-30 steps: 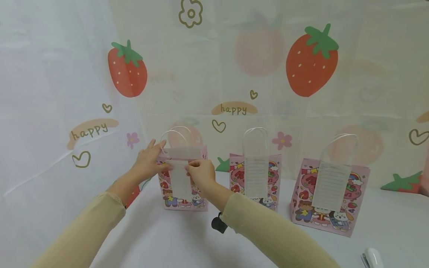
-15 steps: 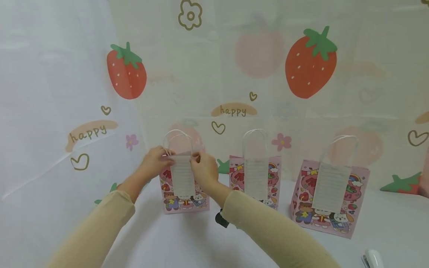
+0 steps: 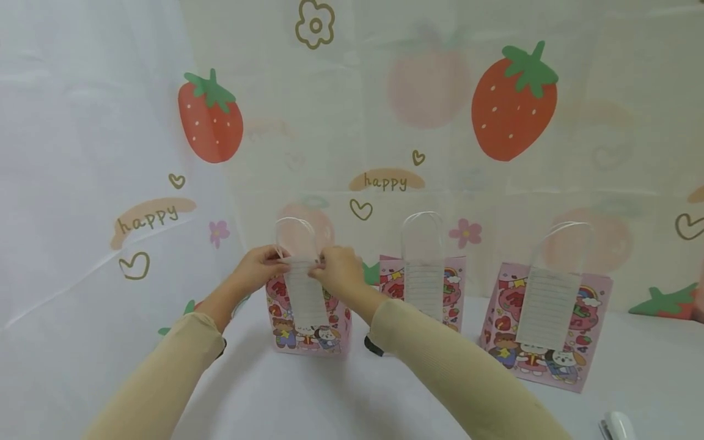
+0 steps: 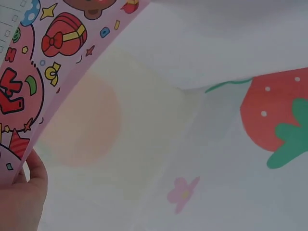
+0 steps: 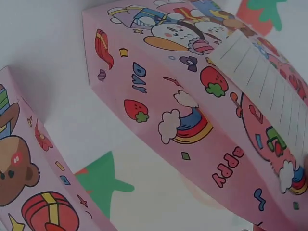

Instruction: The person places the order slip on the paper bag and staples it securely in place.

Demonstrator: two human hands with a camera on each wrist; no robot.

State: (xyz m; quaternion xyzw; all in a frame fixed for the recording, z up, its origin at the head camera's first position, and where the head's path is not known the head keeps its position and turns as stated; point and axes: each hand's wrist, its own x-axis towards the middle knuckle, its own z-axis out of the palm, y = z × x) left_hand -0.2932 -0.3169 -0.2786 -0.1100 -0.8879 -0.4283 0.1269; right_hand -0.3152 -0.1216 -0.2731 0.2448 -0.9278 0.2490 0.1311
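Observation:
A pink cartoon-print paper gift bag (image 3: 337,342) with white looped handles stands on the table at left of centre. A slip of lined paper (image 3: 305,299) hangs down its front from the top edge. My left hand (image 3: 257,269) grips the bag's upper left rim, thumb at the slip's top; in the left wrist view its fingers (image 4: 37,173) reach behind the bag. With thumb in front, my right hand (image 3: 342,272) pinches the slip's top right corner at the bag's rim. Only a sliver of that hand shows in the right wrist view, and its fingertips are partly hidden.
Two similar bags with lined slips, a middle bag (image 3: 453,293) and a right bag (image 3: 596,305), stand to the right. A white stapler-like object (image 3: 618,425) lies at the lower right. Behind hangs a strawberry-print cloth (image 3: 330,122).
The slip has come to lie against the bag's front, its lines now showing. My left fingers have drawn in from the handle to the rim. The bag has shifted slightly right and turned.

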